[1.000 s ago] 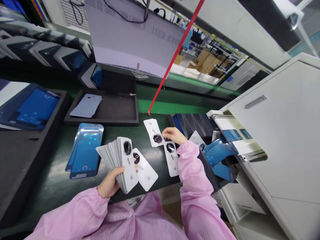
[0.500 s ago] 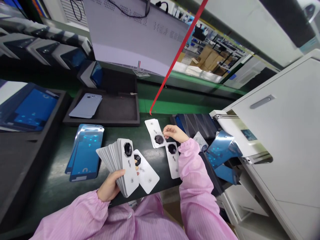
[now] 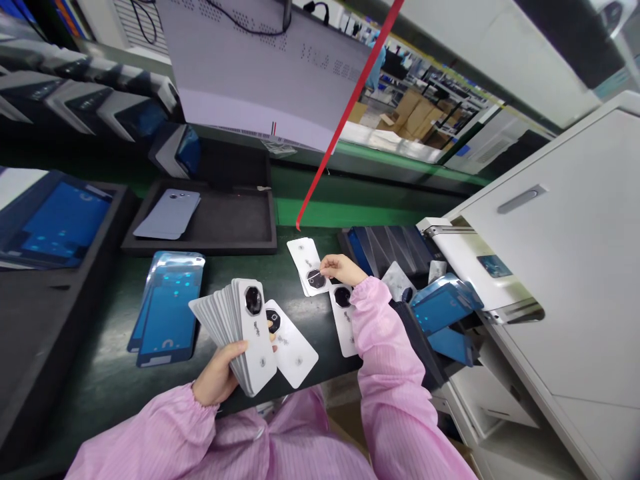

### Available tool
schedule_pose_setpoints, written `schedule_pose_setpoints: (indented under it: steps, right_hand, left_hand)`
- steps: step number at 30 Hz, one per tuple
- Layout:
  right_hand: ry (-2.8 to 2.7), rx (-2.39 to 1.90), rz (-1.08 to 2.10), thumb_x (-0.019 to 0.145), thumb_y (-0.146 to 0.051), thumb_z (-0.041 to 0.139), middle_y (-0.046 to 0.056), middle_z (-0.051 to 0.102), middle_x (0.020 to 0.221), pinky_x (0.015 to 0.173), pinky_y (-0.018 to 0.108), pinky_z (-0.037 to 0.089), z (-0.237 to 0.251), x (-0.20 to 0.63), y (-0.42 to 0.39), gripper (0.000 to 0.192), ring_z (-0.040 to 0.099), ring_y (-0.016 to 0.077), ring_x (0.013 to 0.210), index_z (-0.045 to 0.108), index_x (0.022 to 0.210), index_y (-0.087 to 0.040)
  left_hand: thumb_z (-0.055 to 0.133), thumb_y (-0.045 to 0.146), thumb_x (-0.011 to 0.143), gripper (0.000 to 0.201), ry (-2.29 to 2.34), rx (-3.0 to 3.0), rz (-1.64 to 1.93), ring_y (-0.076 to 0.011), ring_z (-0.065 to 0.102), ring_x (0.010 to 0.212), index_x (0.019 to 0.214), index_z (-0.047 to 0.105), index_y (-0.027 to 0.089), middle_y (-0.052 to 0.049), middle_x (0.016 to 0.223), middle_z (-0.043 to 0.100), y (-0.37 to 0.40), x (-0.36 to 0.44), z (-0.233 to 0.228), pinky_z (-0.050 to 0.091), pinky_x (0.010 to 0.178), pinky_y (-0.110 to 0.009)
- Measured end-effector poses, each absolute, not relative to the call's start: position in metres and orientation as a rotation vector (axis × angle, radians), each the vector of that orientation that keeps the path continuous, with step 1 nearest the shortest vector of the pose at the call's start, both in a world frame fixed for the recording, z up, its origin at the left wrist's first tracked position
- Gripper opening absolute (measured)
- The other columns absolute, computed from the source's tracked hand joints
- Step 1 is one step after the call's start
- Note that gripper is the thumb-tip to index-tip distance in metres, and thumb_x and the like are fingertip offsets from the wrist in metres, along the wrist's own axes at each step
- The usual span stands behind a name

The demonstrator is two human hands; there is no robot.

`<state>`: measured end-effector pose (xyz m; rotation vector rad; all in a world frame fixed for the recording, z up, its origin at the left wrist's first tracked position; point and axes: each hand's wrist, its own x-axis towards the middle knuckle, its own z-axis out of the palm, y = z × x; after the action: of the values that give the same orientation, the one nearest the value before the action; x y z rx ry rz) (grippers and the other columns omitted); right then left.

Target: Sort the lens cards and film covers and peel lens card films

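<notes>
I see the right hand has slid left, over the dark window of the loose white cards. Left of those cards, the left hand grips a card fan. The loose cards lie longways away from me, nearer the right hand; its fingertips meet, but holding anything, I can't tell.

The one camera, worn on the head, faces forward and down. It sits close above the table.

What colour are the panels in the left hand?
Mostly white panels, best seen in the head view.
</notes>
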<state>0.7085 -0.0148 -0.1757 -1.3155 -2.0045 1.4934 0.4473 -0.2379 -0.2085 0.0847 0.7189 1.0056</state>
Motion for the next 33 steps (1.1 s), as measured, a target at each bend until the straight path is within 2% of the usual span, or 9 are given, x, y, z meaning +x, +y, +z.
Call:
schedule_pose_setpoints:
  steps: [9, 13, 16, 18, 20, 22, 26, 30, 33]
  right_hand:
    - [-2.124, -1.363, 1.343, 0.072, -0.027, 0.061, -0.003, 0.057, 0.06, 0.053, 0.022, 0.044, -0.18, 0.709, -0.014, 0.012, 0.053, 0.0091, 0.054, 0.058, 0.071, -0.015]
    - [-2.227, -1.452, 1.16, 0.075, -0.02, 0.059, -0.003, 0.058, 0.062, 0.054, 0.021, 0.043, -0.18, 0.706, -0.018, 0.005, 0.054, 0.0094, 0.055, 0.06, 0.073, -0.015]
    - [-2.309, -1.537, 0.956, 0.075, -0.014, 0.06, -0.002, 0.06, 0.066, 0.061, 0.022, 0.045, -0.176, 0.7, -0.025, 0.003, 0.056, 0.0102, 0.06, 0.062, 0.075, -0.016]
    - [-2.351, -1.602, 0.787, 0.074, -0.011, 0.063, 0.002, 0.061, 0.076, 0.07, 0.027, 0.046, -0.17, 0.695, -0.033, 0.006, 0.057, 0.0133, 0.069, 0.064, 0.077, -0.016]
    - [-2.365, -1.662, 0.604, 0.072, -0.01, 0.066, 0.009, 0.061, 0.096, 0.082, 0.036, 0.045, -0.165, 0.688, -0.042, 0.015, 0.058, 0.0202, 0.086, 0.065, 0.086, -0.016]
    - [-2.378, -1.684, 0.462, 0.074, -0.012, 0.066, 0.014, 0.056, 0.113, 0.091, 0.043, 0.04, -0.161, 0.68, -0.054, 0.021, 0.052, 0.027, 0.104, 0.065, 0.096, -0.016]
    - [-2.469, -1.643, 0.381, 0.083, -0.016, 0.058, 0.014, 0.056, 0.121, 0.097, 0.046, 0.039, -0.164, 0.667, -0.087, 0.023, 0.049, 0.0294, 0.114, 0.064, 0.105, -0.016]
    - [-2.372, -1.636, 0.271, 0.09, -0.023, 0.05, 0.017, 0.044, 0.139, 0.106, 0.051, 0.032, -0.175, 0.681, -0.133, 0.041, 0.037, 0.031, 0.13, 0.049, 0.128, -0.011]
    - [-2.082, -1.682, 0.172, 0.092, -0.031, 0.045, 0.02, 0.048, 0.134, 0.106, 0.049, 0.035, -0.18, 0.698, -0.172, 0.041, 0.04, 0.0299, 0.128, 0.051, 0.125, -0.007]
  left_hand:
    - [0.068, 0.033, 0.064, 0.068, 0.727, 0.089, 1.017, -0.0383, 0.06, 0.107, 0.128, 0.054, 0.015, -0.013, 0.111, 0.069, -0.238, 0.448, -0.207, 0.041, 0.098, -0.052]
    - [0.068, 0.034, 0.063, 0.068, 0.729, 0.077, 1.021, -0.0382, 0.06, 0.107, 0.128, 0.054, 0.016, -0.013, 0.111, 0.069, -0.239, 0.448, -0.209, 0.041, 0.098, -0.052]
    - [0.068, 0.034, 0.064, 0.068, 0.717, 0.08, 1.022, -0.0379, 0.06, 0.107, 0.128, 0.054, 0.016, -0.013, 0.111, 0.069, -0.239, 0.448, -0.209, 0.041, 0.098, -0.052]
    - [0.068, 0.034, 0.064, 0.067, 0.713, 0.083, 1.023, -0.0378, 0.06, 0.107, 0.128, 0.054, 0.016, -0.013, 0.111, 0.069, -0.238, 0.448, -0.208, 0.041, 0.099, -0.052]
    - [0.068, 0.033, 0.064, 0.067, 0.718, 0.086, 1.024, -0.0377, 0.06, 0.107, 0.127, 0.054, 0.015, -0.013, 0.109, 0.07, -0.238, 0.448, -0.206, 0.041, 0.099, -0.052]
    - [0.068, 0.033, 0.064, 0.067, 0.723, 0.087, 1.022, -0.0376, 0.06, 0.106, 0.127, 0.055, 0.015, -0.012, 0.106, 0.071, -0.238, 0.448, -0.205, 0.04, 0.099, -0.052]
    - [0.066, 0.034, 0.065, 0.063, 0.725, 0.078, 1.006, -0.0381, 0.061, 0.104, 0.125, 0.057, 0.015, -0.013, 0.099, 0.073, -0.239, 0.448, -0.207, 0.04, 0.098, -0.054]
    - [0.063, 0.038, 0.066, 0.06, 0.627, 0.121, 1.044, -0.0393, 0.06, 0.106, 0.121, 0.06, 0.015, -0.013, 0.103, 0.071, -0.242, 0.443, -0.207, 0.04, 0.098, -0.056]
    - [0.064, 0.04, 0.064, 0.064, 0.496, 0.245, 1.099, -0.0404, 0.056, 0.11, 0.122, 0.059, 0.014, -0.014, 0.111, 0.068, -0.246, 0.435, -0.202, 0.04, 0.098, -0.056]
